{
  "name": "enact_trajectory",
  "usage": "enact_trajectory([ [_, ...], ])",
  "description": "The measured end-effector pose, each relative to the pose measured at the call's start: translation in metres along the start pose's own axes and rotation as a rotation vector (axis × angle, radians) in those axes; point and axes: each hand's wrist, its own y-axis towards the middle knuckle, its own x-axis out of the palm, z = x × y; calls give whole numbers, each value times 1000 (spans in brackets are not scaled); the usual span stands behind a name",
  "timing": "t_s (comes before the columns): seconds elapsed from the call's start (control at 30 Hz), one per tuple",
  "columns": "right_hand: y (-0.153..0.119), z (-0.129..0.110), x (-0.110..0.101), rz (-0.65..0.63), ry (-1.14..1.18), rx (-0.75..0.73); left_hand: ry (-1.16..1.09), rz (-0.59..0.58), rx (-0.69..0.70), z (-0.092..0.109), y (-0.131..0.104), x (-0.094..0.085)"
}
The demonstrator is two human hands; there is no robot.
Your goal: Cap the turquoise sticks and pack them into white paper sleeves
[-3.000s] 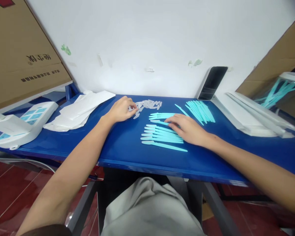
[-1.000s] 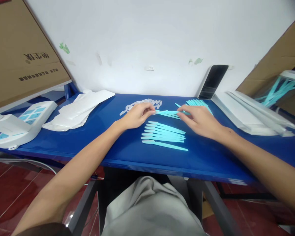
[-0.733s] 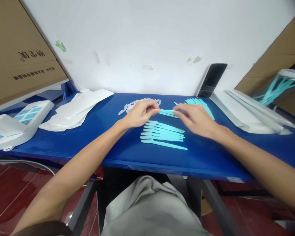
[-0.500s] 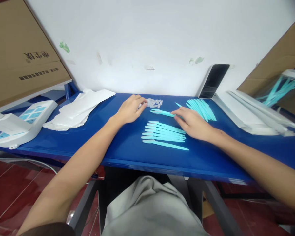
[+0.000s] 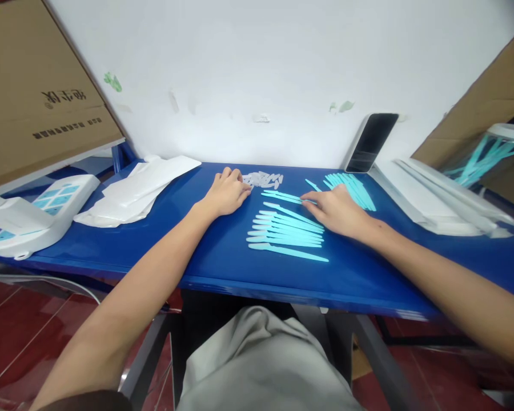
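My right hand [image 5: 336,212] pinches the handle end of a turquoise eyebrow razor [image 5: 282,196], whose blade end points left. My left hand [image 5: 228,193] is at the left edge of a pile of small clear blade caps [image 5: 263,180]. Its thumb and fingers are drawn together there; whatever is between them is too small to make out. Below the right hand's fingers, several turquoise razors [image 5: 286,229] with pale covered tips lie in a slanting row on the blue table [image 5: 223,251]. Beyond that hand is a heap of turquoise razors [image 5: 353,189].
A phone [image 5: 372,142] leans against the white wall at the back right. White flat packaging [image 5: 437,200] and a clear tub of turquoise sticks [image 5: 492,151] are at right. White bags [image 5: 141,191], a white device with blue squares [image 5: 51,208] and a cardboard box [image 5: 47,85] occupy the left.
One razor from the right hand now lies at the top of the row. The right hand holds another razor. My left hand has shifted slightly left and closed its fingers at the caps.
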Motion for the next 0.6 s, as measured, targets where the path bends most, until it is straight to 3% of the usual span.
enact_trajectory([
  [0.13, 0, 6, -6, -66, 63, 42, -37, 39, 115, 4, -1, -1],
  [0.37, 1, 12, 1, -11, 29, -24, -86, 127, 149, 9, 2, 4],
  [0.6, 1, 18, -2, -75, 37, 32, -64, 26, 115, 6, 0, 3],
])
